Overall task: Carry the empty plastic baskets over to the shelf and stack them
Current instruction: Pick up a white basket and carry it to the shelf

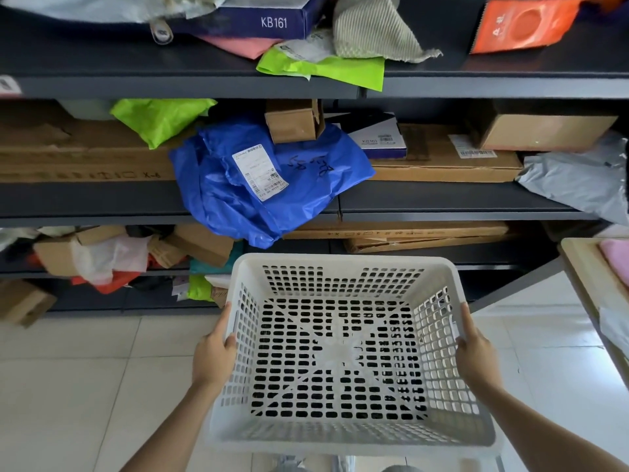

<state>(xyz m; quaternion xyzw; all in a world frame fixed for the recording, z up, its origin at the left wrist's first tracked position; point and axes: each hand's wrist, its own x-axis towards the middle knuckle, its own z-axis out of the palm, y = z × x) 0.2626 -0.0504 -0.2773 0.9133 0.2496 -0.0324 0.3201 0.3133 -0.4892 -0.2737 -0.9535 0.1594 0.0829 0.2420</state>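
An empty white plastic basket (pixel 343 264) with slotted walls and floor hangs in front of me, held level above the tiled floor. My left hand (pixel 214 352) grips its left side at the handle slot, fingers curled over the rim. My right hand (pixel 476 352) grips the right side the same way. Dark shapes show through the slotted floor; I cannot tell what they are. The dark metal shelf (pixel 442 212) stands right ahead, its boards loaded with parcels.
A blue mailer bag (pixel 265 185) spills over the middle shelf edge just above the basket's far rim. Cardboard boxes (pixel 442 165), green bags (pixel 156 120) and a grey bag (pixel 578 178) fill the shelves. A wooden table edge (pixel 585 277) juts in at right. White floor tiles (pixel 85 369) lie at left.
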